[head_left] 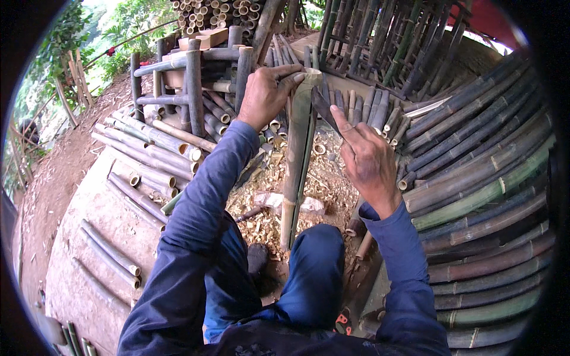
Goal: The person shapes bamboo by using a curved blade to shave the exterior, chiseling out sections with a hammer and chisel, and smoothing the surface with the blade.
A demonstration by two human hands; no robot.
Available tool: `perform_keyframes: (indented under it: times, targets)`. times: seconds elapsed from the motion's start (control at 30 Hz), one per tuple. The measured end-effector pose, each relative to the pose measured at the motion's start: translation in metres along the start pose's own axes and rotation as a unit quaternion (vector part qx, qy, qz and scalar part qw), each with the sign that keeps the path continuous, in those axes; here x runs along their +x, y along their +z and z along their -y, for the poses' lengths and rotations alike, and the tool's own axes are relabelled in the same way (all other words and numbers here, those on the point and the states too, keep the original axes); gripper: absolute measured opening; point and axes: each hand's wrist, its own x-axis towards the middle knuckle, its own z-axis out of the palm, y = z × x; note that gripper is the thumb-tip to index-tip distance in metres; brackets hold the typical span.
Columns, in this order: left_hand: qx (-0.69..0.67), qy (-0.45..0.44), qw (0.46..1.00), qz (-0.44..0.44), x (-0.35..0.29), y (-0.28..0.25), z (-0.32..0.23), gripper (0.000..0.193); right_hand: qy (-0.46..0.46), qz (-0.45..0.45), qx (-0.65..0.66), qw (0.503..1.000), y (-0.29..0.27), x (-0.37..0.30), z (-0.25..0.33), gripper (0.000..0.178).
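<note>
An upright bamboo pole stands before my knees, with a dark lengthwise gap down its right side and a pale cut top. My left hand is closed at its upper end, thumb and fingers pinched at the rim. My right hand grips a knife, its handle hidden in the palm and the index finger stretched along it. The dark, flat knife blade slants up to the left, its tip close beside the pole's top; whether it touches cannot be told.
Wood shavings cover the ground around the pole. Long dark bamboo poles are stacked at the right. Cut bamboo lengths lie at the left, near a bamboo frame. More bamboo poles lean upright at the back.
</note>
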Motion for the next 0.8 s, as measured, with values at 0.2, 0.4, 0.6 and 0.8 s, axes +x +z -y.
perform_keyframes:
  times: [0.2,0.4,0.6,0.8]
  targets:
    - [0.024,0.000,1.000,-0.003,0.002,0.001,0.004,0.032,0.017,0.034,0.025,0.999,-0.001,0.007,-0.003,0.067]
    - [0.022,0.013,1.000,-0.012,-0.001,0.004,0.003,0.031,0.069,0.091,0.127,0.985,-0.005,0.015,-0.013,0.052]
    - [0.094,0.040,0.995,-0.015,0.000,0.008,0.007,0.032,0.077,0.115,0.124,0.983,-0.013,0.029,-0.008,0.049]
    - [0.078,0.041,0.996,-0.022,0.004,0.009,0.015,0.031,0.086,0.092,0.190,0.974,0.013,0.012,-0.032,0.049]
